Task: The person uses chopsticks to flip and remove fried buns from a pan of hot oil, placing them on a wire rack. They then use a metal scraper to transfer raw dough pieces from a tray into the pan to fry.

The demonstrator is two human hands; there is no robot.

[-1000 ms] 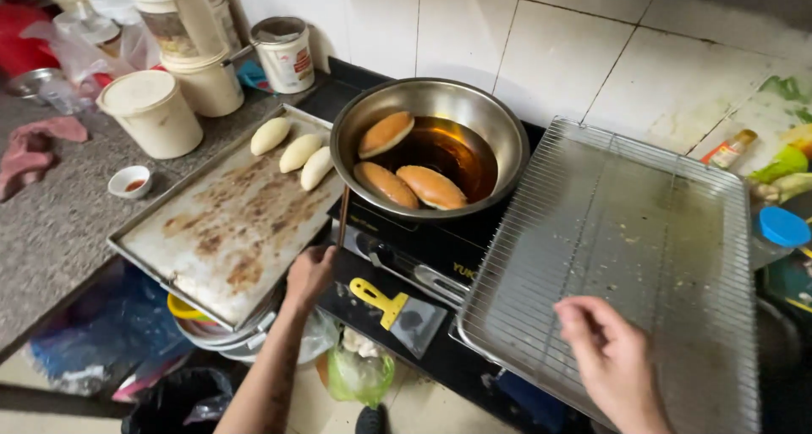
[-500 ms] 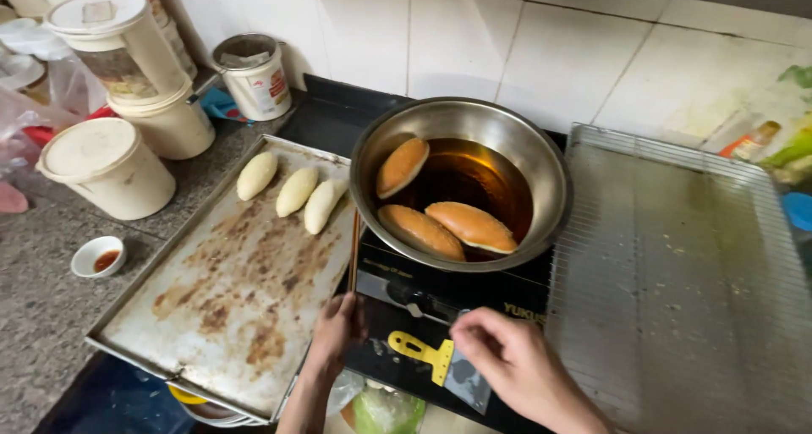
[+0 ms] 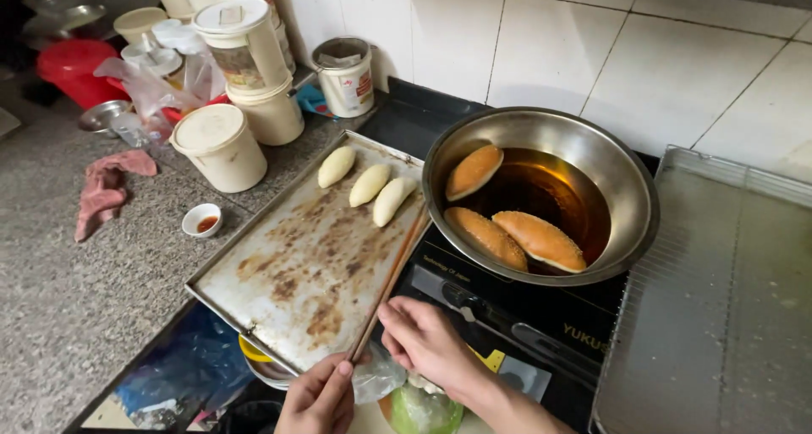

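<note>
Together our left hand [image 3: 320, 398] and right hand [image 3: 423, 341] pinch the low end of long chopsticks [image 3: 391, 283], probably evening the tips; they lie along the tray's [image 3: 254, 303] right edge, toward the frying pan [image 3: 630, 189].

The left hand [image 3: 320, 398] is cut off by the bottom edge, just below the baking tray [image 3: 279, 290]. Right of the tray, the wire rack [image 3: 719, 315] runs out of frame. Under the tray's near corner, plates [image 3: 258, 362] are mostly hidden.
</note>
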